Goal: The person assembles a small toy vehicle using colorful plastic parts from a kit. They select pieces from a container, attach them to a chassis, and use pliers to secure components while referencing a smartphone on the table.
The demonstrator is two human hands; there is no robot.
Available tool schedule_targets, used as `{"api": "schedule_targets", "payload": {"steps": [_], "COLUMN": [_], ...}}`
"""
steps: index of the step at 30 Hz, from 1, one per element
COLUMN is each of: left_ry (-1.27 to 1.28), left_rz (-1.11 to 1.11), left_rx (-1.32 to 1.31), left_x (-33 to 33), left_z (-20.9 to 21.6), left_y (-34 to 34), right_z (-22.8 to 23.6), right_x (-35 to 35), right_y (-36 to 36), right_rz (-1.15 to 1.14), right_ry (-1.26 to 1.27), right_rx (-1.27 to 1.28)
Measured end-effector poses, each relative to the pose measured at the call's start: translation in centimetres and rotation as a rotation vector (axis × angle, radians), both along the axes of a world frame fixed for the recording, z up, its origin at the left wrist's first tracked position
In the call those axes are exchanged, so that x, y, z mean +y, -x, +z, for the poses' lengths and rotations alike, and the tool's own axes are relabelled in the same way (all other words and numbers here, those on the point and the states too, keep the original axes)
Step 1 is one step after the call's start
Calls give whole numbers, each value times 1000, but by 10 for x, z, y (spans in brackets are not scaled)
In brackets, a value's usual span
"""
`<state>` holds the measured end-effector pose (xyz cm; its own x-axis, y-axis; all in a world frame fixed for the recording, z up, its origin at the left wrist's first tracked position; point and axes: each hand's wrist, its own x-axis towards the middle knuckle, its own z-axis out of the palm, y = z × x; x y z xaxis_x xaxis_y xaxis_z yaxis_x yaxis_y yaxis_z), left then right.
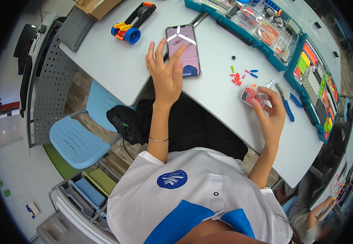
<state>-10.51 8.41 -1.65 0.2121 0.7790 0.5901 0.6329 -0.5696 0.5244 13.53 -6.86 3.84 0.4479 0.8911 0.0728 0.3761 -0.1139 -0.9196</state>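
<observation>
My left hand (165,77) reaches over a phone (191,58) lying on the white table (221,99), fingers spread and one fingertip on or just above its pink screen. A thin bracelet (158,140) circles that wrist. In my right hand (272,116) is a small clear plastic box (249,94) of red and dark little pieces, gripped between thumb and fingers at the tabletop. Just beyond it lie loose red pegs (236,79), blue pegs (254,75) and a green peg (232,69). Blue-handled pliers (288,110) rest to the right of this hand.
A teal case (246,37) full of colourful building parts runs along the far side, its other half (306,106) at the right. A built model with blue wheels (132,35) stands far left. Blue chairs (78,140) are at left; another person (306,223) sits lower right.
</observation>
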Motion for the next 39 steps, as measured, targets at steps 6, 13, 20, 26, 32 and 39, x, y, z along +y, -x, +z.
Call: {"api": "schedule_targets", "payload": {"steps": [6,13,20,26,32,39], "left_ry": [74,75,150,63,109,52], "left_rz": [9,-43,-56,-6,11,9], "left_rx": [-73,-137,-245,-196,-216,-215], "left_x": [2,1,2,-1,-3,-2], "left_z": [-10,1,-10,-2,-10,-9], "left_y": [19,4,13,5,13,7], "right_z": [0,1,1,2,2,2], "right_x": [-2,-4,-6,-7,-7,-6], "right_y": [-2,0,-1,0,0,-1], "right_rz": [-24,-9,29,19,28,31], "right_ry": [0,-13,-40,-39,-28,-17], "right_rx": [-27,-22,38,27,12,-23]}}
